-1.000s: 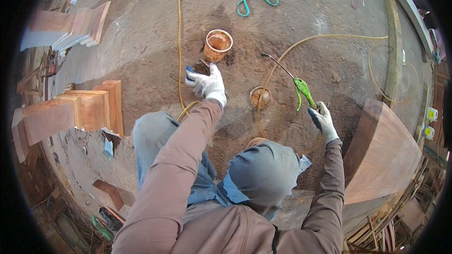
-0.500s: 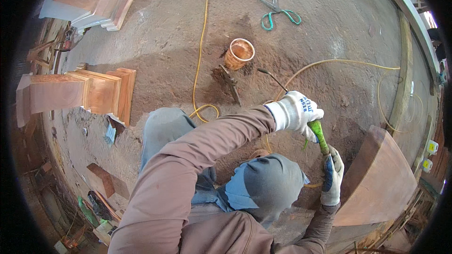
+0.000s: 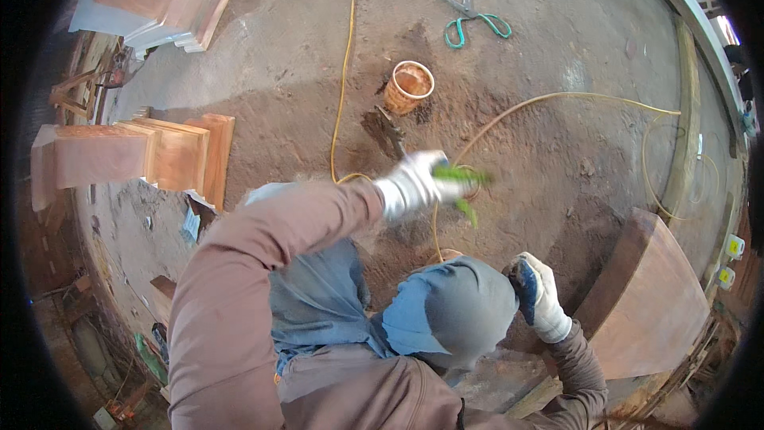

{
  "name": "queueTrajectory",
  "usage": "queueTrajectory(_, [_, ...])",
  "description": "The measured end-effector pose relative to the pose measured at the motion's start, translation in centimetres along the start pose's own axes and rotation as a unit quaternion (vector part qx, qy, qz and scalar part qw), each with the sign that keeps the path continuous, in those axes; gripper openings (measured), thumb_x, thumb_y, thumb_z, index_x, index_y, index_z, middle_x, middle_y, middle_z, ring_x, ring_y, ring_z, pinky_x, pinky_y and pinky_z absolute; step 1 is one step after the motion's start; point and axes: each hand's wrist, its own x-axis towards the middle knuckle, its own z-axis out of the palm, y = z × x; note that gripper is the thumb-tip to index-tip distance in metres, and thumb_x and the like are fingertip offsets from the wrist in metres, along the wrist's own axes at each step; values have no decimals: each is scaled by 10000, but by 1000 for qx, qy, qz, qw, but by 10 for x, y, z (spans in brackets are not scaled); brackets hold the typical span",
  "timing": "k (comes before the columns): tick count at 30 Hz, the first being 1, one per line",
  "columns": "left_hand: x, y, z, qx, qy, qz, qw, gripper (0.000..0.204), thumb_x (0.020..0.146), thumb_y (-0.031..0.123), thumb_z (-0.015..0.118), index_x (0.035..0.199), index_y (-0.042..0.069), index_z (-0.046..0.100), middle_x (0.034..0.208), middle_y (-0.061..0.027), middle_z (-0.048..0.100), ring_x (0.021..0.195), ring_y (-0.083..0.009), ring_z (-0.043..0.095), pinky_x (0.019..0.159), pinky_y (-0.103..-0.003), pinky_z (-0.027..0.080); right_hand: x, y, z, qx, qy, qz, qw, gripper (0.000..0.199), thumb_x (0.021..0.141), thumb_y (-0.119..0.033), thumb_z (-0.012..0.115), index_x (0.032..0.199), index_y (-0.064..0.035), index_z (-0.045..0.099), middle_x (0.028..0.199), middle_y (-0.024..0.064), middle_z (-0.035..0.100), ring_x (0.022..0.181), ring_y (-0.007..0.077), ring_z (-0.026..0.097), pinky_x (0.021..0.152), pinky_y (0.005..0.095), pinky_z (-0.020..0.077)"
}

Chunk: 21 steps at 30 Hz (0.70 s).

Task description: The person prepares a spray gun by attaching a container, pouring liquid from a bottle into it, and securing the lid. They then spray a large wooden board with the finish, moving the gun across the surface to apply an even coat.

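My gloved left hand (image 3: 414, 185) is closed around a green air blow gun (image 3: 463, 174). Motion smears both, and the tool's thin nozzle cannot be made out. To the right, past my bent right knee (image 3: 450, 310), is my gloved right hand (image 3: 543, 295). Its fingers are curled in, with dark blue palm coating showing; whatever they may hold is hidden. A yellow hose (image 3: 549, 96) runs over the ground toward the blow gun. Just beyond my left hand lies a dark, flat metal tool (image 3: 391, 132).
An orange-brown stained cup (image 3: 408, 87) stands ahead; scissors with teal handles (image 3: 469, 20) lie beyond. Stepped wooden blocks (image 3: 135, 151) stand at left. A broad tapered wooden piece (image 3: 649, 302) stands at right. Another yellow hose (image 3: 344, 72) crosses the ground; a timber beam (image 3: 687, 103) borders the right.
My left hand has swung left with the blow gun, which has left my right hand's grasp. My right hand has drawn back slightly, toward my right knee, and its fingers have curled.
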Motion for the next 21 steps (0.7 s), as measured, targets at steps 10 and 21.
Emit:
queueTrajectory(10, [-14,9,-188,627,-195,-92,749,600,714,526,802,1143,128,669,1051,-122,704,1021,-334,672,851,-443,525,-38,-81,-95,-607,438,-111,653,191,940,-179,690,1075,-56,635,828,137,679,706,286,675,642,362,521])
queueTrajectory(21, [33,-13,-127,4,74,-304,950,1366,750,682,743,1561,43,-151,1464,-288,428,1195,-337,588,951,-485,516,80,25,-83,-667,240,-40,704,210,899,-299,698,949,-122,596,878,92,712,782,295,710,645,405,544])
